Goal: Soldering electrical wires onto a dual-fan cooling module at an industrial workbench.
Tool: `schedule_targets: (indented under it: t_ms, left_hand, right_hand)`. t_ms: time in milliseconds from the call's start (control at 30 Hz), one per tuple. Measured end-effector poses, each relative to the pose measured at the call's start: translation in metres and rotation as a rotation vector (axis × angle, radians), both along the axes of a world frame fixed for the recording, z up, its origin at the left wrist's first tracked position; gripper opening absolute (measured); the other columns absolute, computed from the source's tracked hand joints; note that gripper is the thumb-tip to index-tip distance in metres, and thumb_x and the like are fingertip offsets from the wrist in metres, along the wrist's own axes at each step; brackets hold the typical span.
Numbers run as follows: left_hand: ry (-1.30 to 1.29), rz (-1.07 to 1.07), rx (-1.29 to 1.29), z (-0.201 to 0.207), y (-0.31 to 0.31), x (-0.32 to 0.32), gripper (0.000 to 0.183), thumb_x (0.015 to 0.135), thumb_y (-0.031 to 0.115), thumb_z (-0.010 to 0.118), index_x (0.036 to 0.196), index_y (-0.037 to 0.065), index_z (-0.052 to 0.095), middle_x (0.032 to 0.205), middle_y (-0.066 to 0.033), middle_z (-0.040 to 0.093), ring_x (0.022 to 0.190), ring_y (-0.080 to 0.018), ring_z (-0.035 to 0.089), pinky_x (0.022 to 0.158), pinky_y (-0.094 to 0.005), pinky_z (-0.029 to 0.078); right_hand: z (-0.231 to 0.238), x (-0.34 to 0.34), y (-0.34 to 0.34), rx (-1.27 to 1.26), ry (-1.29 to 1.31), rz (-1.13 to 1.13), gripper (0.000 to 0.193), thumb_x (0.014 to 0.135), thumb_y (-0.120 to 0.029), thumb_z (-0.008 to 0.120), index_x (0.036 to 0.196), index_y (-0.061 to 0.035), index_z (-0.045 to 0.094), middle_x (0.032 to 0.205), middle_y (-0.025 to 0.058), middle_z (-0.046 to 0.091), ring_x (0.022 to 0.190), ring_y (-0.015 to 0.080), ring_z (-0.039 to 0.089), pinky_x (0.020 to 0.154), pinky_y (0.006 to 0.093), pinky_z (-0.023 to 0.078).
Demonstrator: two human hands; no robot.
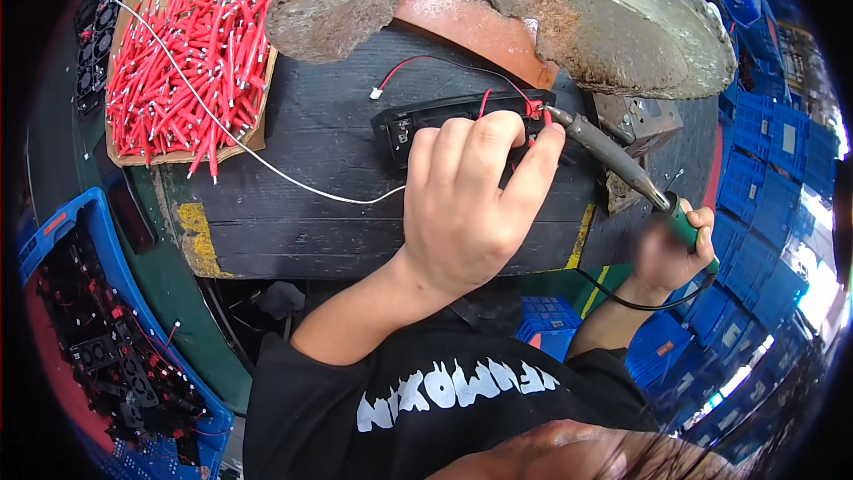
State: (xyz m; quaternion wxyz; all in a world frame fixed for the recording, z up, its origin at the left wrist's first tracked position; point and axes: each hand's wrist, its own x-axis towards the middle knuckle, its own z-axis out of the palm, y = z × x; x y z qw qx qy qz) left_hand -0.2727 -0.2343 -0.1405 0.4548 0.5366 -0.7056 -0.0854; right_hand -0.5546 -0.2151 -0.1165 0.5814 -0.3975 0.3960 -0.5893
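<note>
A black plastic housing [388, 135] lies on the dark bench, partly hidden under my left hand [471, 196]. My left fingers are closed at its right end on a short red wire [548, 116], beside a small red part [533, 108]. Gripped in my right hand [671, 249] is a soldering iron [613, 156] with a green handle; its tip meets the housing's right end by the red wire. A thin red and black lead runs from there to a white connector [376, 93]. A thin pale wire [293, 182] reaches under my left hand.
A cardboard tray [258, 138] heaped with short red wires stands at the bench's left. A large crusted metal hood [355, 0] overhangs the far side. A metal block [653, 124] sits right. Lower left, a blue crate [67, 213] holds black parts; blue bins [764, 133] stack at right.
</note>
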Motion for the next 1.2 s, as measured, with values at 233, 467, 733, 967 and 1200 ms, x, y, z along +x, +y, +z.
schedule_targets:
  t_ms: [233, 467, 733, 967, 1200]
  left_hand:
    - [-0.229, 0.175, -0.081, 0.0082, -0.0015, -0.0069, 0.033, 0.065, 0.020, 0.077, 0.097, 0.015, 0.073, 0.091, 0.0032, 0.052, 0.076, -0.0159, 0.048, 0.069, -0.0305, 0.033]
    - [-0.275, 0.137, -0.113, 0.0056, -0.0025, 0.0001, 0.029, 0.063, 0.023, 0.078, 0.091, 0.015, 0.074, 0.087, 0.0051, 0.053, 0.079, -0.0155, 0.048, 0.069, -0.0304, 0.034]
    - [-0.275, 0.102, -0.101, 0.0063, -0.0029, 0.0006, 0.032, 0.060, 0.023, 0.079, 0.091, 0.015, 0.074, 0.086, 0.0051, 0.053, 0.080, -0.0152, 0.049, 0.069, -0.0305, 0.034]
    - [-0.253, 0.111, -0.103, 0.0039, -0.0022, 0.0002, 0.022, 0.065, 0.014, 0.074, 0.087, 0.011, 0.071, 0.085, 0.0036, 0.053, 0.080, -0.0143, 0.051, 0.073, -0.0325, 0.033]
    - [-0.255, 0.127, -0.153, 0.0019, -0.0039, -0.0017, 0.024, 0.064, 0.013, 0.074, 0.088, 0.011, 0.072, 0.083, 0.0040, 0.053, 0.079, -0.0143, 0.051, 0.072, -0.0314, 0.032]
  right_hand:
    - [-0.0028, -0.0015, -0.0009, -0.020, -0.025, 0.024, 0.026, 0.097, -0.029, 0.044, 0.100, -0.0054, 0.054, 0.098, 0.0246, 0.064, 0.057, 0.0258, 0.062, 0.042, 0.0261, 0.048]
    - [-0.0069, -0.0030, 0.0003, -0.035, -0.036, 0.010, 0.028, 0.096, -0.031, 0.045, 0.100, -0.0044, 0.055, 0.101, 0.0265, 0.063, 0.057, 0.0266, 0.062, 0.041, 0.0266, 0.048]
    - [-0.0038, 0.0020, 0.0002, -0.050, -0.035, -0.070, 0.029, 0.096, -0.031, 0.045, 0.100, -0.0030, 0.054, 0.092, 0.0268, 0.062, 0.051, 0.0252, 0.059, 0.039, 0.0265, 0.048]
    - [-0.0065, 0.0030, 0.0003, -0.051, -0.023, -0.117, 0.029, 0.096, -0.030, 0.044, 0.100, -0.0024, 0.053, 0.085, 0.0266, 0.062, 0.046, 0.0230, 0.057, 0.038, 0.0267, 0.049]
    - [0.0010, -0.0011, 0.0001, -0.038, -0.017, -0.022, 0.029, 0.096, -0.032, 0.046, 0.101, -0.0049, 0.056, 0.098, 0.0255, 0.064, 0.056, 0.0259, 0.062, 0.041, 0.0257, 0.048]
